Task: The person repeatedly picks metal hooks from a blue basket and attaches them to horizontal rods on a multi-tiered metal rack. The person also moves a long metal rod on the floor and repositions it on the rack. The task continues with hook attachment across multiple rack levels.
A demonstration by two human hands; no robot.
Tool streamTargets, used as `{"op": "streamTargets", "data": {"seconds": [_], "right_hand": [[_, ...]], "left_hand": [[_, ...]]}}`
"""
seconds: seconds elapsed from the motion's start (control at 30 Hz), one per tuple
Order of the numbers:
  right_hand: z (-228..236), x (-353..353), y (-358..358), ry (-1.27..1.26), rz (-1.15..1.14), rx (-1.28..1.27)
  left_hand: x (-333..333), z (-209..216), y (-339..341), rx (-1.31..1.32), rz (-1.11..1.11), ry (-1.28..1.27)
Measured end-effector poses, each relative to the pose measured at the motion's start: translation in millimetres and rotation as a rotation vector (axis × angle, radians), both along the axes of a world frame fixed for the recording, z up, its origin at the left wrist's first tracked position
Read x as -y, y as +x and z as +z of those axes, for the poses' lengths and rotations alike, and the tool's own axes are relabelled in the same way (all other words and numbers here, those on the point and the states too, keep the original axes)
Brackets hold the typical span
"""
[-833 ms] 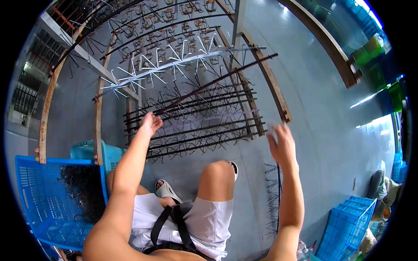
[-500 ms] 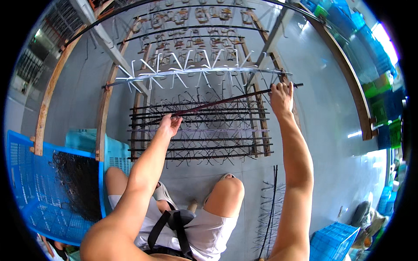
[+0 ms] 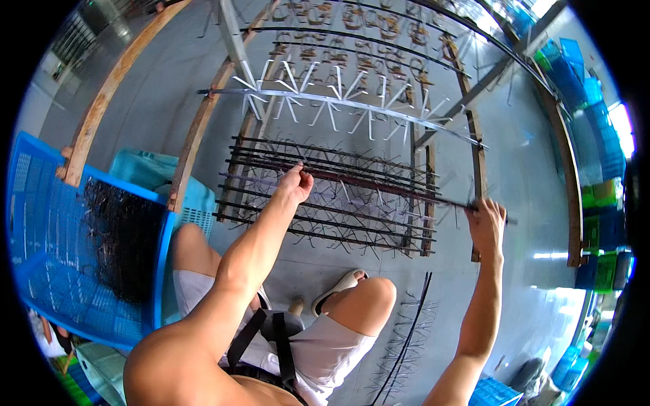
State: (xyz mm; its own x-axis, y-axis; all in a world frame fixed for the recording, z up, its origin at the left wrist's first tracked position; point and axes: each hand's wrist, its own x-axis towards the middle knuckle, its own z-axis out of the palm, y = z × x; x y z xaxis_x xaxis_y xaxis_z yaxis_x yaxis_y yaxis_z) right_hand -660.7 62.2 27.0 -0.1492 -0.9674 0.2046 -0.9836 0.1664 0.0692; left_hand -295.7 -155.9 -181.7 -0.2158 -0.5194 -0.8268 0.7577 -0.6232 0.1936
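Observation:
A long dark reddish-brown rod stretches between my hands above the rack's lower rods. My left hand pinches it near its left part, with thumb and fingers closed. Closer to the right end, my right hand grips the same rod, its fingers curled over it. A few short pale hooks show along or just behind this rod; which rod carries them I cannot tell. Below lie several dark hooked rods, side by side across the wooden rails. Beyond my hands, a white rod with splayed hooks rests across the rack.
To my left stands a blue crate holding a heap of thin dark wire pieces, beside a turquoise basket. Another hooked rod lies on the floor at right. Wooden rails and grey metal posts frame the work area.
The held rod's right end has come down, and it now runs nearly parallel to the rack rods. Both hands have shifted right in view. The whole view has also turned.

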Motion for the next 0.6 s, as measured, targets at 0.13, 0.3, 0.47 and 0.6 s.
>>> {"op": "streamTargets", "data": {"seconds": [0.13,0.3,0.47,0.6], "right_hand": [[-10.8,-42.7,6.1,-0.008,-0.094,0.108],[14.8,-66.9,18.4,-0.236,-0.041,-0.001],[58.6,-143.9,35.0,-0.360,-0.051,-0.080],[58.8,-287.5,36.9,-0.436,-0.329,-0.109]], "left_hand": [[-24.4,58.5,2.5,0.008,-0.052,-0.240],[-67.1,68.8,15.4,-0.001,-0.004,-0.307],[-114.9,131.9,20.2,-0.162,-0.154,-0.573],[-150.5,217.1,-7.6,-0.203,-0.461,-0.762]]}}
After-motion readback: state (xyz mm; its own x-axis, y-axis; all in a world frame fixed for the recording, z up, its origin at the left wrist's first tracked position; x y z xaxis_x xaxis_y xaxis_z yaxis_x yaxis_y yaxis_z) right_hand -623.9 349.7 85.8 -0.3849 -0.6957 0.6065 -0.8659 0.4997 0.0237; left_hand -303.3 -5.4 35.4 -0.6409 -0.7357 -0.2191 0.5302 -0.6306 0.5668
